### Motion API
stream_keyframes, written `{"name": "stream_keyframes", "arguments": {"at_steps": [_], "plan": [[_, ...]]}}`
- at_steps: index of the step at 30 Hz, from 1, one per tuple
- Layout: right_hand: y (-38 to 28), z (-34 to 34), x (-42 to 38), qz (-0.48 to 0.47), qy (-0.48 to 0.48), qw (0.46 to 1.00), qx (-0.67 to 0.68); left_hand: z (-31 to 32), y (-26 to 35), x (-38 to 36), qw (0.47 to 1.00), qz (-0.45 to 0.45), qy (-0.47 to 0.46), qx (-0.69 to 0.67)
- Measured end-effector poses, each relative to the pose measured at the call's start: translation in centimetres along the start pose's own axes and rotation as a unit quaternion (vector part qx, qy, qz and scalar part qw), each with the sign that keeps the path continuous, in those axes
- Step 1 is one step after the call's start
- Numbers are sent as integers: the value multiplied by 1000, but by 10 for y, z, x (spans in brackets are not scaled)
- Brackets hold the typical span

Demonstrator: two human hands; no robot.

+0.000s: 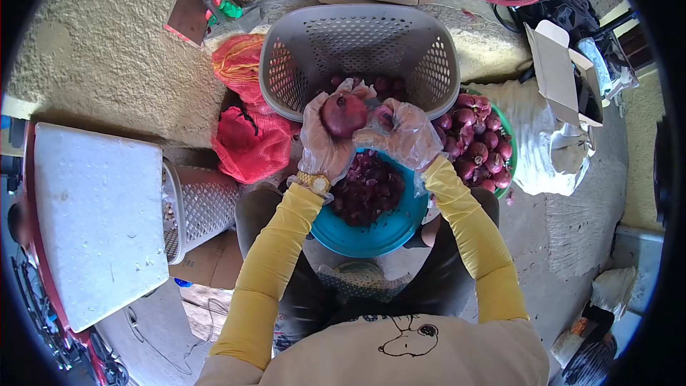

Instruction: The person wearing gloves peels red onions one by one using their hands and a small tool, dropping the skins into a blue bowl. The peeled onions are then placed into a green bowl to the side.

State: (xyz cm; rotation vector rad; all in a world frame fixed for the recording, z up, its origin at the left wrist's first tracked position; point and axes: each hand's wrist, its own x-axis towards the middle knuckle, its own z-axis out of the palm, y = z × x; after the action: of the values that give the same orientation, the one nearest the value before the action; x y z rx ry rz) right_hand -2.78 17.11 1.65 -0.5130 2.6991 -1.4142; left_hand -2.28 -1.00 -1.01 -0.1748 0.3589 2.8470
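A large red onion rests in my left hand, which wears a clear plastic glove and curls round it. My right hand, gloved the same way, is closed close beside the onion. Something purple shows at its fingers; I cannot tell whether it is a small onion or a piece of skin. Below both hands, a blue basin holds a heap of dark red onion skins. Just beyond the hands stands a grey perforated basket with several red onions at its bottom.
To the right, a green-rimmed tub is piled with red onions. Red mesh sacks lie at the left, near a second perforated basket and a white-topped table. A white sack and an open carton stand farther right.
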Motion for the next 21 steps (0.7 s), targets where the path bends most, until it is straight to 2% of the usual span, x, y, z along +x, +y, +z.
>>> {"name": "stream_keyframes", "arguments": {"at_steps": [4,6,9,13,19,21], "plan": [[-1,3,0,6,-17,1000,17,-3,-5,3,1000,26,9,12],[-6,-1,0,63,-62,996,18,-4,-6,4,999,36,7,20],[-11,-3,1,84,-76,993,-8,-2,-7,4,998,42,17,46],[-8,0,-2,40,-45,998,16,-3,-8,4,999,41,-4,34],[-6,5,-2,59,-70,995,45,-5,-8,6,999,48,7,15],[-7,3,-1,91,-111,986,79,-2,-8,4,999,45,18,6]]}}
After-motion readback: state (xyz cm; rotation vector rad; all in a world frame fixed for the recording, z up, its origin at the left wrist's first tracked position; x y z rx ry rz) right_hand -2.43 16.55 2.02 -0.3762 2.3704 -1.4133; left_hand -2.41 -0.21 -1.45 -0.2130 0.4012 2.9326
